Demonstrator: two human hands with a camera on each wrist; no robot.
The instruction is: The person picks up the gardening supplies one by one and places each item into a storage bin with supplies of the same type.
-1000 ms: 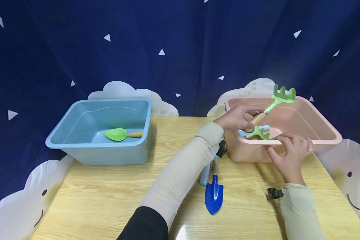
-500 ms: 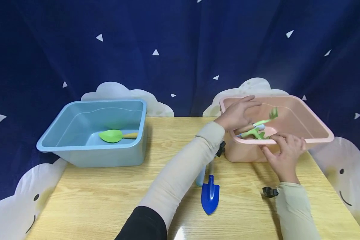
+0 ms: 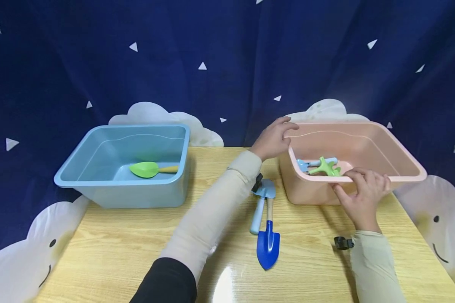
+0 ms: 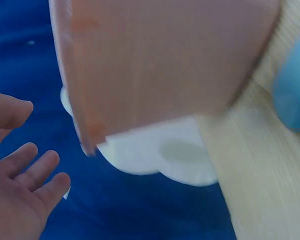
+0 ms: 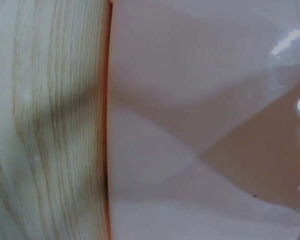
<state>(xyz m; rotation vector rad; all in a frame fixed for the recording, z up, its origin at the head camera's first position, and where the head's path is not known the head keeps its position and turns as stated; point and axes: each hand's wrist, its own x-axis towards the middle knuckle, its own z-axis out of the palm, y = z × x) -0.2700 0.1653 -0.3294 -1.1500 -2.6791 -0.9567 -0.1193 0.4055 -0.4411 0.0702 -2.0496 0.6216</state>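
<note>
My left hand (image 3: 271, 139) is held over the left end of the pink bin (image 3: 364, 181), fingers spread and nothing in them. In the left wrist view its fingers stand apart from the bin's outer wall (image 4: 160, 60). My right hand (image 3: 365, 198) grips the bin's front rim, fingers over the edge and thumb outside. A green hand rake (image 3: 326, 167) and a light-blue tool (image 3: 318, 162) with a pale blue handle lie inside at the left. The front wall hides part of the bin's floor. Only the bin's side shows in the right wrist view.
On the table (image 3: 144, 244), a dark-blue trowel (image 3: 268, 246) with a wooden handle and a light-blue tool (image 3: 257, 216) lie between the bins. The blue bin (image 3: 121, 195) at the left holds a green trowel (image 3: 145, 169) with a yellow handle. A dark-blue curtain (image 3: 227, 63) hangs behind.
The wooden-handled green rake left my left hand and dropped into the pink bin. That hand then moved left, out past the bin's edge. My right hand stayed on the rim.
</note>
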